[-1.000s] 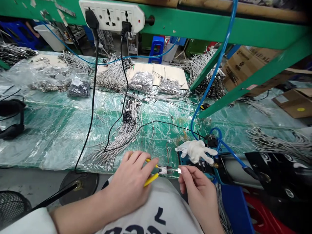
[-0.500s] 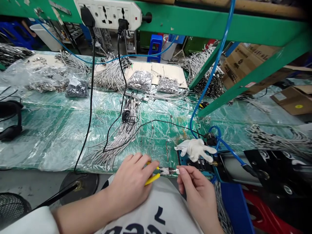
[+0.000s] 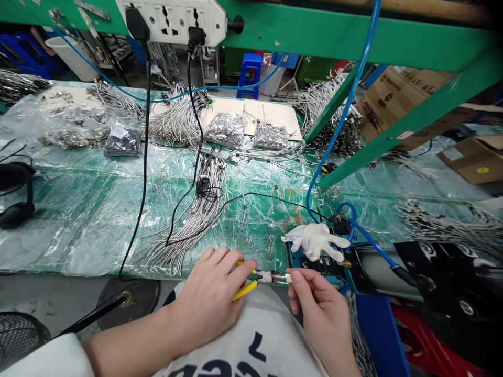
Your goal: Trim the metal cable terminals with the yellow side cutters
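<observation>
My left hand (image 3: pixel 218 285) is closed around the yellow handles of a pair of pliers (image 3: pixel 245 289), whose jaws point right. Between finger and thumb of my right hand (image 3: pixel 320 309) is a small white connector (image 3: pixel 288 278). A thin metal end of it meets the plier jaws; whether they grip it I cannot tell. Both hands are at the table's front edge, above my lap. Just beyond my right hand a white glove (image 3: pixel 316 241) lies on a blue machine. To the left, a bundle of grey cables (image 3: pixel 202 209) rests on the green table.
A power strip (image 3: pixel 173 21) is fixed to the green beam above, its black cords hanging down. A blue air hose (image 3: pixel 338 136) runs to the machine's cylinder (image 3: pixel 377 269) on the right. Bags of metal parts (image 3: pixel 226 129) and cable bundles line the back. Cartons (image 3: pixel 389 107) stand at the right.
My right hand and the connector have shifted very slightly right, and a little more metal shows between the connector and the plier jaws. The left hand keeps its grip.
</observation>
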`<state>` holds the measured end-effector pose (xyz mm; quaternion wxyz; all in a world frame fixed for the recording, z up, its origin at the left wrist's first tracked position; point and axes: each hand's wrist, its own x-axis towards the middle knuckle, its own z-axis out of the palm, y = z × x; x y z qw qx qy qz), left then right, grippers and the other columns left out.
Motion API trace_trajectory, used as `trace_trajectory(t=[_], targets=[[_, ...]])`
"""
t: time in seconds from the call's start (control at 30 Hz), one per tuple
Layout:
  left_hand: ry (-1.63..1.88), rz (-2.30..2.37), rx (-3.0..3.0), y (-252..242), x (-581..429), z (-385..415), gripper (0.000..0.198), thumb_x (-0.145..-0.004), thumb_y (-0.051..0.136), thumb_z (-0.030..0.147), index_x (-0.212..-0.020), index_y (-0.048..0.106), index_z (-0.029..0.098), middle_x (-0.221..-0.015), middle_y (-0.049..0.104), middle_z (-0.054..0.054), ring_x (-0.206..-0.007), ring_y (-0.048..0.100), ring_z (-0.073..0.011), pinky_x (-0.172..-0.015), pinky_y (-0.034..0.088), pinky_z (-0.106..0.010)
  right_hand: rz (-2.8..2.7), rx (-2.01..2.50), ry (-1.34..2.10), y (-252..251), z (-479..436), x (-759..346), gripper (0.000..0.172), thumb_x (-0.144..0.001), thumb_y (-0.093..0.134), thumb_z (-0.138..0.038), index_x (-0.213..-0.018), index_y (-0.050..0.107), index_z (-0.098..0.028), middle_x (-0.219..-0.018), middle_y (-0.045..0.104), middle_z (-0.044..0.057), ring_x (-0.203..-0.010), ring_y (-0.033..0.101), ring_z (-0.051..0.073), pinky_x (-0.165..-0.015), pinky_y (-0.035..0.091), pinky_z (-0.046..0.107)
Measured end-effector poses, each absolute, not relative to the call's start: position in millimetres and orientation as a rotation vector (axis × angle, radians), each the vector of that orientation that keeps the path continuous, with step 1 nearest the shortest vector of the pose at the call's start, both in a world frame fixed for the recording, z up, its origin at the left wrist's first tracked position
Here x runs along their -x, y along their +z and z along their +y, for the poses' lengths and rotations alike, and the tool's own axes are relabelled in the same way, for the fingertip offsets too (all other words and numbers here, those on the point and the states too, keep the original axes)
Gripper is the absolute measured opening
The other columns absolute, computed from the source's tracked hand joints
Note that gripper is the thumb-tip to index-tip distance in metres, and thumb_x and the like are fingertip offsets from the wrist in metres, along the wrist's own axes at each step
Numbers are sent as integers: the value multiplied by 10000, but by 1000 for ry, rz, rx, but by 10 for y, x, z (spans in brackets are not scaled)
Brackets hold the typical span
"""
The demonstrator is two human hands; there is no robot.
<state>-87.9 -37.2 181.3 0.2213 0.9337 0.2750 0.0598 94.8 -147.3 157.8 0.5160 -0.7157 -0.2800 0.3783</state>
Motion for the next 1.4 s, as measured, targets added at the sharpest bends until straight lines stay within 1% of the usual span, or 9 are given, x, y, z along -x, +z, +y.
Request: trace_trajectory(t=[0.23, 0.37, 0.47, 0.57, 0.9, 1.07, 1.27, 1.33, 1.4], targets=[[139, 739, -2558, 1798, 853, -349, 307, -932, 506, 221, -1238, 538, 227, -1075, 590, -65, -948, 486, -251, -771, 353, -403, -673, 1746, 914, 1605, -1455, -950, 322, -868, 641, -489, -827, 666, -171, -547, 539, -26, -460, 474, 89, -444, 395, 188], [170, 724, -2526, 1776, 855, -344, 294, -929, 507, 220, -1218, 561, 236, -1052, 604, -61, -927, 504, -240, -760, 366, -392, -622, 1704, 952, 1611, -1453, -967, 307, -856, 659, -478, -826, 666, -173, -555, 573, -21, -451, 511, 100, -463, 428, 207], [189, 722, -2452, 1773, 862, -335, 336, -886, 542, 201, -1218, 564, 243, -1060, 601, -55, -942, 507, -237, -778, 384, -389, -573, 1631, 1015, 1574, -1478, -996, 294, -857, 663, -466, -848, 671, -173, -560, 607, -11, -449, 554, 117, -482, 459, 227], [188, 720, -2384, 1780, 863, -331, 394, -840, 567, 173, -1226, 555, 250, -1074, 591, -48, -969, 501, -236, -808, 396, -393, -540, 1556, 1039, 1525, -1503, -1014, 270, -865, 665, -444, -876, 675, -174, -541, 613, -15, -444, 566, 116, -496, 469, 225], [212, 721, -2375, 1789, 868, -347, 421, -838, 559, 152, -1247, 538, 255, -1114, 576, -60, -1003, 493, -247, -835, 398, -411, -492, 1507, 1041, 1508, -1519, -1001, 240, -869, 674, -422, -871, 672, -182, -542, 624, -18, -453, 574, 108, -502, 468, 208], [208, 706, -2375, 1777, 874, -340, 394, -842, 562, 163, -1226, 560, 253, -1064, 599, -51, -951, 524, -234, -801, 431, -383, -502, 1498, 1044, 1475, -1548, -1004, 234, -873, 673, -412, -901, 675, -180, -550, 626, -17, -462, 585, 117, -505, 477, 217], [195, 679, -2355, 1745, 863, -312, 273, -890, 528, 188, -1142, 616, 248, -965, 640, -30, -866, 573, -205, -734, 451, -332, -497, 1492, 1075, 1476, -1531, -1001, 220, -882, 661, -403, -885, 669, -183, -536, 626, -20, -442, 582, 111, -482, 474, 205], [174, 685, -2335, 1755, 870, -300, 283, -876, 545, 185, -1137, 625, 259, -939, 643, -21, -848, 581, -200, -728, 449, -322, -540, 1486, 1072, 1494, -1538, -1011, 203, -895, 644, -394, -883, 664, -192, -534, 632, -20, -449, 594, 114, -493, 489, 204], [145, 686, -2297, 1778, 882, -285, 304, -846, 569, 172, -1123, 635, 276, -915, 641, -7, -839, 587, -193, -723, 447, -309, -665, 1497, 1073, 1522, -1567, -1047, 161, -902, 635, -365, -923, 664, -208, -573, 662, -10, -499, 634, 128, -534, 523, 215]])
